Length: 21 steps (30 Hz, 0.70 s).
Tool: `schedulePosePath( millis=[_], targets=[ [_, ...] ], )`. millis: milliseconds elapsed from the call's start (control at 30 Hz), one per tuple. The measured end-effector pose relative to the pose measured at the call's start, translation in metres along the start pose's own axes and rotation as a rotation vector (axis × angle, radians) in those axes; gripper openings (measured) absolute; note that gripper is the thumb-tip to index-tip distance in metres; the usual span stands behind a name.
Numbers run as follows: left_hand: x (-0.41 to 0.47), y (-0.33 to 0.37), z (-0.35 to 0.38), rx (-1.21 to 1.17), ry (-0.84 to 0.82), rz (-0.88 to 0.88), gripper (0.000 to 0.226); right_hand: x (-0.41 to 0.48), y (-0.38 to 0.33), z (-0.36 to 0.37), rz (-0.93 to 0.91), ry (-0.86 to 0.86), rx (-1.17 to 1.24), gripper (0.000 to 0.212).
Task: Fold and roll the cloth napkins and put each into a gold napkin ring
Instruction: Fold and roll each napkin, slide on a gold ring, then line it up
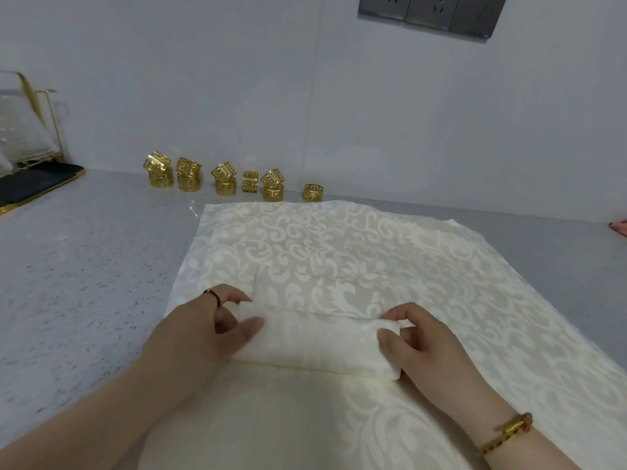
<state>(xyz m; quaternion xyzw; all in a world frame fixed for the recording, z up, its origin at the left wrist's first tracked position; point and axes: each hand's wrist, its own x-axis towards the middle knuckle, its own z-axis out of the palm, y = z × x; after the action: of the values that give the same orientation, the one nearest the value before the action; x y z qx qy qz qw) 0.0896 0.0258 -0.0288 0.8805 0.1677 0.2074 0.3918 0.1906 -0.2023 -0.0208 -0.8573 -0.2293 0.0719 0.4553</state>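
Left hand (210,330): thumb and curled fingers pinch the left end of the folded napkin (315,344). There is a dark band (212,295) on one finger. Right hand (420,344): thumb on top and fingers curled at the side, pinching the right end of the same napkin. There is a gold bead bracelet (509,432) on that wrist. Both hands hold cloth.

Napkin: cream damask with a pale scroll pattern, folded to a narrow band that lies crosswise between my hands. The near part is doubled over into a thick, soft-edged fold, and its right end shows the layers. The far part lies flat with a straight edge. I cannot tell how many turns the fold has.

The napkin rests on a larger spread cloth (339,245) of the same cream pattern, which lies flat on the worktop (84,266) and reaches down to the near edge of view. The worktop is grey and speckled.

Gold napkin rings (234,181) stand in a row at the back of the worktop against the white wall, just beyond the cloth's far edge. They have an openwork key pattern. Most are stacked in twos with the upper ring tilted, and the rightmost stands alone.

Far left: a gold wire rack (30,130) holding clear glassware stands over a black tray (34,184) with a gold rim. Top of the wall: a grey socket panel (431,8). At the right edge there is a small pink object (619,227), too cropped to identify.
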Motion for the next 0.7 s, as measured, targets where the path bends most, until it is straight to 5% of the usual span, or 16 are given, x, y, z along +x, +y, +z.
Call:
schedulePosePath(
  millis=[133,233,300,367,467,600,700],
  targets=[
    [-0.001,0.0,0.0,0.176,0.132,0.177,0.03,0.0,0.005,0.003,-0.135,0.094,-0.165,0.019],
    [0.002,-0.006,-0.003,0.328,0.088,0.464,0.001,0.0,0.009,0.004,-0.249,0.089,-0.278,0.018],
    [0.003,-0.013,-0.005,0.432,0.0,0.633,0.025,-0.001,0.009,0.002,-0.326,0.037,-0.346,0.018],
    [0.002,-0.005,-0.01,0.517,-0.146,0.638,0.053,-0.002,0.008,-0.002,-0.406,-0.045,-0.388,0.046],
    [0.0,-0.007,-0.007,0.492,-0.24,0.478,0.068,-0.004,0.006,-0.008,-0.399,-0.222,-0.485,0.057],
    [0.001,-0.005,-0.001,0.56,-0.16,0.494,0.041,-0.003,0.008,-0.007,-0.438,-0.192,-0.516,0.066],
    [0.008,-0.016,-0.001,0.611,-0.106,0.613,0.034,-0.004,0.009,-0.005,-0.484,-0.146,-0.492,0.05]
  ],
)
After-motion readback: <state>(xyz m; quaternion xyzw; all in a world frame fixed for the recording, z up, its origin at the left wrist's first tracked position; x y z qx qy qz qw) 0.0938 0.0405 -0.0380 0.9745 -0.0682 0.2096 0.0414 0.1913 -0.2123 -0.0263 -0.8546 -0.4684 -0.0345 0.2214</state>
